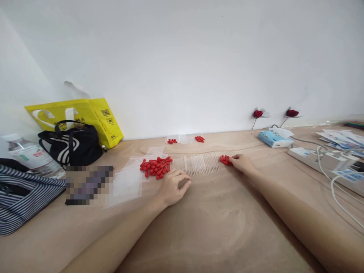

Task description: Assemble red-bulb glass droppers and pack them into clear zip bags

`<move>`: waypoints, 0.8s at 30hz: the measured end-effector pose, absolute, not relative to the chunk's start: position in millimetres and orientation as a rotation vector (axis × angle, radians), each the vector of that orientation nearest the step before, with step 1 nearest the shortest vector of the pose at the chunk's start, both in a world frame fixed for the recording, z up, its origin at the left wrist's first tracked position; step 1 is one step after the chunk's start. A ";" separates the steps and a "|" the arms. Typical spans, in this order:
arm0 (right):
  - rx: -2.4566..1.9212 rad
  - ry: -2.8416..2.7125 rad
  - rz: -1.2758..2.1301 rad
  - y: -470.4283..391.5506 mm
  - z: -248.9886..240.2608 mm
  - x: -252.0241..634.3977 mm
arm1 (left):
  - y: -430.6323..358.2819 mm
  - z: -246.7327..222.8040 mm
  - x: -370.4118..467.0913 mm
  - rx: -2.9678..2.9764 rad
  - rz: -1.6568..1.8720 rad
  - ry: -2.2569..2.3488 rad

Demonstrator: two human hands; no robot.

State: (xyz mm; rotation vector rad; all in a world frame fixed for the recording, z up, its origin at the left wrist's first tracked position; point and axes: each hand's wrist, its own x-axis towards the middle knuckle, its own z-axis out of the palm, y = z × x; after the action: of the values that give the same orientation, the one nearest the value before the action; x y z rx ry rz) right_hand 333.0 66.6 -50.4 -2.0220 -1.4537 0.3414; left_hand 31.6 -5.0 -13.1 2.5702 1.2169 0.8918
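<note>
Laid flat at the dial's centre as a row of thin, pale sticks [203,163], set side by side and pointing roughly from twelve to six. Heaped loosely at nine o'clock, just beside the row, as red, drop-shaped pieces [155,167], round at one end, narrow at the other, lying at mixed angles. Gathered at three o'clock as a small red cluster [224,159]. Placed farther off as a red group [171,141] toward eleven and a second red group [200,139] near twelve, with a short line of pale sticks [187,138] between.
</note>
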 end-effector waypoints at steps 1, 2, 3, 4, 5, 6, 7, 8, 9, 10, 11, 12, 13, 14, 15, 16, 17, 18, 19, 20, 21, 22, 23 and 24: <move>-2.033 -1.424 0.361 67.5 -49.9 333.5 | -1.7 -14.0 38.4 2.573 0.914 1.269; -2.037 -1.397 0.375 68.2 -49.9 333.7 | 1.4 -14.9 44.4 2.573 0.931 1.316; -2.030 -1.375 0.382 68.7 -50.3 333.7 | 4.3 -15.8 49.3 2.576 0.942 1.354; -2.013 -1.358 0.383 68.9 -51.1 333.3 | 6.6 -16.7 52.5 2.580 0.950 1.391; -1.985 -1.345 0.379 68.9 -52.3 332.5 | 8.5 -17.6 54.1 2.583 0.954 1.431; -1.949 -1.338 0.372 68.8 -53.6 331.3 | 9.9 -18.2 54.0 2.587 0.954 1.478; -1.908 -1.334 0.364 68.7 -54.8 329.6 | 11.1 -18.6 52.6 2.587 0.952 1.537; -1.867 -1.335 0.354 68.6 -55.9 327.5 | 12.2 -18.7 50.3 2.580 0.950 1.606; -1.828 -1.336 0.341 68.5 -56.6 324.9 | 13.5 -18.4 47.7 2.566 0.946 1.681; -1.793 -1.339 0.324 68.3 -56.9 322.0 | 15.1 -17.8 45.4 2.549 0.936 1.755; -1.762 -1.341 0.304 67.9 -56.9 318.8 | 17.1 -16.8 43.7 2.533 0.919 1.821; -1.737 -1.342 0.285 67.0 -56.6 315.4 | 19.8 -15.5 43.0 2.517 0.894 1.878; -1.710 -1.352 0.256 65.4 -56.2 311.7 | 23.0 -14.1 43.3 2.501 0.860 1.926; -1.677 -1.381 0.215 63.2 -55.8 307.9 | 26.8 -12.6 44.8 2.486 0.823 1.970; -1.635 -1.431 0.166 60.2 -55.4 304.1 | 31.0 -11.0 47.1 2.469 0.785 2.009; -1.585 -1.499 0.113 56.5 -55.2 300.3 | 35.5 -9.6 50.0 2.446 0.742 2.051; -1.527 -1.576 0.063 52.4 -55.1 296.5 | 40.1 -8.2 53.3 2.415 0.695 2.095; -1.467 -1.649 0.021 48.0 -55.1 292.8 | 44.8 -7.0 56.7 2.380 0.648 2.137; -1.411 -1.710 -0.009 43.7 -55.1 289.4 | 49.3 -6.1 59.8 2.346 0.606 2.174; -1.364 -1.756 -0.024 39.8 -55.0 286.2 | 53.5 -5.4 62.6 2.315 0.567 2.205; -1.324 -1.791 -0.039 36.2 -54.8 283.3 | 57.3 -4.8 64.9 2.290 0.534 2.230; -1.292 -1.818 -0.055 33.4 -54.4 280.9 | 60.7 -4.5 66.6 2.273 0.513 2.249; -1.269 -1.841 -0.073 31.1 -53.9 278.9 | 63.7 -4.4 67.9 2.264 0.499 2.264; -1.255 -1.862 -0.088 29.5 -53.4 277.4 | 66.3 -4.3 68.9 2.258 0.484 2.277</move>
State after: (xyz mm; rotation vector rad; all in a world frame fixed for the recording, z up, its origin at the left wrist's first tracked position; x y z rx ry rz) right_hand 277.4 29.5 -53.4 -1.2551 -1.8619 -0.0880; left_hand 68.9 66.3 -4.3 2.2580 2.2766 0.4836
